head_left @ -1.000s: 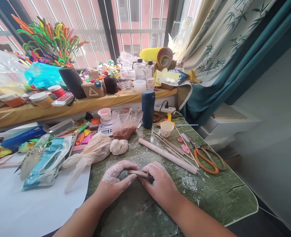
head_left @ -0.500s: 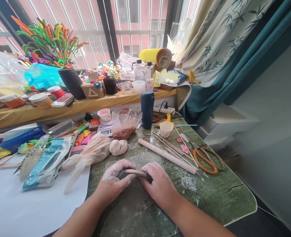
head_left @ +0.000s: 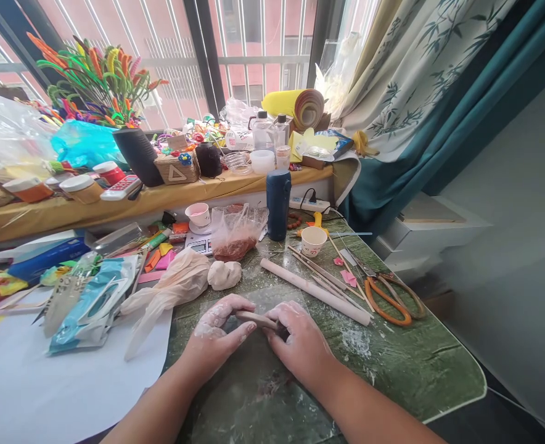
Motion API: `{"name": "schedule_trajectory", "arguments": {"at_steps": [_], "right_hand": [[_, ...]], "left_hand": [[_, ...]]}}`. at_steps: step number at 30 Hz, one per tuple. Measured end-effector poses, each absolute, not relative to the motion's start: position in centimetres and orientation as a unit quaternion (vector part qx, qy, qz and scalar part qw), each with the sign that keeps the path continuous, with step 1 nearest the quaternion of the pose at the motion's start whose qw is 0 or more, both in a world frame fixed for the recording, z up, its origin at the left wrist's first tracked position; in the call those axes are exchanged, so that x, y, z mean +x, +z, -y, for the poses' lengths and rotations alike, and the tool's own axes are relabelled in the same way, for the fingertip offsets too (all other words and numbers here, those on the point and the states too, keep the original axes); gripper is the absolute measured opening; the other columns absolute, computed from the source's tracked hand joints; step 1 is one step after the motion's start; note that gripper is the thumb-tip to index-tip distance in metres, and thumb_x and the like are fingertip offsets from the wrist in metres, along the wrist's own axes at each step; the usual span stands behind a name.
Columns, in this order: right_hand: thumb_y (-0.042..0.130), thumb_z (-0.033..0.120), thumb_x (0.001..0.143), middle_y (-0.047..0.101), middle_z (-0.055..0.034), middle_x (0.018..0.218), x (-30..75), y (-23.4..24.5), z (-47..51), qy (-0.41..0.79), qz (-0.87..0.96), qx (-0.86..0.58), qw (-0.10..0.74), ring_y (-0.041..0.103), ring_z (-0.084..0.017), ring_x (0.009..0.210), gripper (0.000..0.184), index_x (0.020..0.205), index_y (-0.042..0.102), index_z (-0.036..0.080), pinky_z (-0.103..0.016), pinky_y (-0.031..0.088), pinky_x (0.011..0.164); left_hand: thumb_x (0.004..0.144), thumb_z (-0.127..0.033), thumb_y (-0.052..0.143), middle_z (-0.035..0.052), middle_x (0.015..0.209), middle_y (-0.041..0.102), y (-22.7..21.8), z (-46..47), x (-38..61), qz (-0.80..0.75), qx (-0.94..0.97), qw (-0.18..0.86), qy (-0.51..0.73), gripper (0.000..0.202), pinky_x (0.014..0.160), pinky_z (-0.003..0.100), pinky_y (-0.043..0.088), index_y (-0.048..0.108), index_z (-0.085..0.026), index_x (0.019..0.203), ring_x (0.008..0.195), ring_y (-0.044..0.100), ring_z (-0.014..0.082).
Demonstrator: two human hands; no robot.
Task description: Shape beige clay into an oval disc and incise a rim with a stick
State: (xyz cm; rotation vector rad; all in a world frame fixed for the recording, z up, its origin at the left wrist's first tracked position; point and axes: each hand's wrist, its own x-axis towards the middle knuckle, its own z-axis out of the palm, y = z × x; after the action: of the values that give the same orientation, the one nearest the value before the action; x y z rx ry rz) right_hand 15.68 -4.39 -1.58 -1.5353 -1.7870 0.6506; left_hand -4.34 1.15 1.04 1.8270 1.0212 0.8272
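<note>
My left hand [head_left: 217, 336] and my right hand [head_left: 300, 342], both dusted with white powder, meet over a clear plastic sheet [head_left: 254, 394] on the green table [head_left: 415, 364]. Between their curled fingers they pinch a thin, flat strip of tan clay [head_left: 256, 319]. A white lump of clay [head_left: 224, 275] lies just beyond the left hand. A long pale rolling pin [head_left: 314, 291] lies diagonally beyond the right hand.
Orange-handled scissors [head_left: 388, 299], thin sticks and a small paper cup [head_left: 313, 240] lie at the right. A bag of reddish powder [head_left: 235, 231], a blue bottle [head_left: 278, 205] and a scale stand behind. White paper [head_left: 36, 382] and blue packets [head_left: 92, 305] cover the left. The sill holds clutter.
Both hands stay together on the clay strip, which shifts slightly between the fingers. The view has drifted a little.
</note>
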Motion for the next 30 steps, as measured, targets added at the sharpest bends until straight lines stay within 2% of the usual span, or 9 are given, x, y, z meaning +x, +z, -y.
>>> {"name": "schedule_trajectory", "arguments": {"at_steps": [11, 14, 18, 21, 24, 26, 28, 30], "right_hand": [[0.068, 0.017, 0.091, 0.068, -0.0013, 0.090, 15.58, -1.18, 4.39, 0.236, 0.705, -0.607, 0.281, 0.059, -0.025, 0.093, 0.008, 0.092, 0.068, 0.025, -0.036, 0.042, 0.082], [0.067, 0.019, 0.093, 0.070, -0.0022, 0.092, 15.59, -1.28, 4.52, 0.244, 0.697, -0.609, 0.291, 0.060, -0.025, 0.094, 0.006, 0.095, 0.069, 0.025, -0.037, 0.044, 0.083], [0.069, 0.015, 0.090, 0.072, -0.0033, 0.101, 15.67, -1.58, 4.74, 0.262, 0.672, -0.604, 0.340, 0.063, -0.025, 0.101, 0.020, 0.108, 0.069, 0.024, -0.037, 0.047, 0.090], [0.070, 0.015, 0.089, 0.072, -0.0040, 0.100, 15.71, -1.68, 4.77, 0.269, 0.662, -0.610, 0.343, 0.065, -0.025, 0.099, 0.020, 0.108, 0.071, 0.024, -0.038, 0.049, 0.089], [0.074, 0.016, 0.086, 0.072, -0.0043, 0.101, 15.77, -1.61, 4.61, 0.268, 0.656, -0.610, 0.353, 0.065, -0.025, 0.099, 0.031, 0.116, 0.069, 0.023, -0.037, 0.050, 0.089], [0.076, 0.019, 0.085, 0.072, -0.0035, 0.098, 15.84, -1.51, 4.44, 0.259, 0.672, -0.603, 0.344, 0.064, -0.025, 0.098, 0.024, 0.108, 0.071, 0.024, -0.037, 0.050, 0.087], [0.073, 0.022, 0.089, 0.072, -0.0024, 0.091, 15.92, -1.36, 4.32, 0.246, 0.703, -0.587, 0.316, 0.064, -0.024, 0.093, 0.004, 0.093, 0.074, 0.025, -0.037, 0.049, 0.083], [0.069, 0.023, 0.093, 0.072, -0.0018, 0.086, 16.00, -1.16, 4.34, 0.241, 0.723, -0.570, 0.307, 0.064, -0.023, 0.089, 0.009, 0.087, 0.075, 0.025, -0.036, 0.048, 0.081]], "left_hand": [[0.088, -0.031, 0.068, 0.0046, 0.101, 0.074, 1.10, -1.26, -4.23, -0.431, 0.734, 0.429, 0.303, 0.018, 0.092, 0.036, 0.052, 0.071, -0.023, 0.104, 0.097, 0.068, 0.0236], [0.087, -0.030, 0.069, 0.0051, 0.104, 0.073, 1.00, -1.33, -4.20, -0.426, 0.737, 0.428, 0.305, 0.020, 0.093, 0.036, 0.052, 0.071, -0.023, 0.105, 0.098, 0.068, 0.0242], [0.085, -0.028, 0.070, 0.0049, 0.103, 0.073, 0.98, -1.40, -4.25, -0.425, 0.740, 0.419, 0.310, 0.019, 0.095, 0.036, 0.052, 0.071, -0.023, 0.103, 0.099, 0.068, 0.0237], [0.084, -0.028, 0.070, 0.0050, 0.103, 0.074, 1.10, -1.44, -4.20, -0.426, 0.739, 0.421, 0.310, 0.020, 0.094, 0.036, 0.052, 0.071, -0.023, 0.103, 0.099, 0.068, 0.0237], [0.083, -0.029, 0.071, 0.0047, 0.100, 0.074, 1.26, -1.44, -4.08, -0.434, 0.735, 0.415, 0.315, 0.018, 0.094, 0.036, 0.053, 0.072, -0.022, 0.100, 0.097, 0.068, 0.0236], [0.084, -0.029, 0.069, 0.0048, 0.099, 0.075, 1.32, -1.40, -4.05, -0.443, 0.727, 0.418, 0.316, 0.016, 0.092, 0.036, 0.053, 0.072, -0.022, 0.098, 0.095, 0.068, 0.0235], [0.086, -0.030, 0.068, 0.0054, 0.099, 0.075, 1.34, -1.34, -4.08, -0.444, 0.719, 0.432, 0.313, 0.017, 0.091, 0.036, 0.054, 0.072, -0.021, 0.100, 0.096, 0.069, 0.0239], [0.087, -0.030, 0.068, 0.0059, 0.100, 0.076, 1.32, -1.29, -4.12, -0.438, 0.721, 0.440, 0.308, 0.019, 0.091, 0.036, 0.054, 0.072, -0.021, 0.103, 0.098, 0.069, 0.0244]]}}
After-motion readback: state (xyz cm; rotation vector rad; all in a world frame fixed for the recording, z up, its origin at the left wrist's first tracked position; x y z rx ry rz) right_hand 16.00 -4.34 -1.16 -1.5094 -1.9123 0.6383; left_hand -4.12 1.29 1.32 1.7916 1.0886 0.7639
